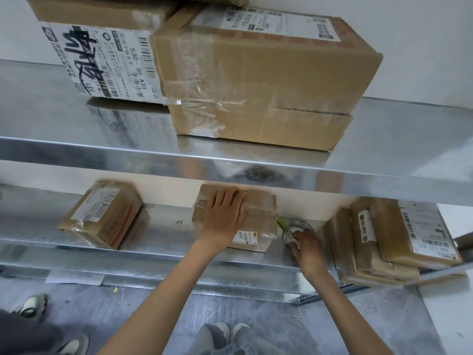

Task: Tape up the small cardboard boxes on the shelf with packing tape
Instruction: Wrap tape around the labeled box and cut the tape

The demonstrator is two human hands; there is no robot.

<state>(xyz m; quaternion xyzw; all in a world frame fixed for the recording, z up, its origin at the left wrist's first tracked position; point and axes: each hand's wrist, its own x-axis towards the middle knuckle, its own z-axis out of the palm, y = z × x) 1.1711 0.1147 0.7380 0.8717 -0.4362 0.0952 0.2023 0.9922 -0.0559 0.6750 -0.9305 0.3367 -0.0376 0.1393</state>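
A small cardboard box (258, 213) with a white label stands in the middle of the lower metal shelf (158, 242). My left hand (225, 216) lies flat on its top with the fingers spread. Just right of the box, a roll of clear packing tape (298, 228) sits on the shelf. My right hand (307, 249) grips the roll from the front, fingers curled onto it. Another small labelled box (102, 213) rests at the left of the same shelf.
A stack of flat cardboard parcels (391, 239) fills the shelf's right end, close to my right hand. The upper shelf (230, 160) overhangs the hands and carries two large boxes (256, 80). Another person's shoes (33, 306) stand on the floor at lower left.
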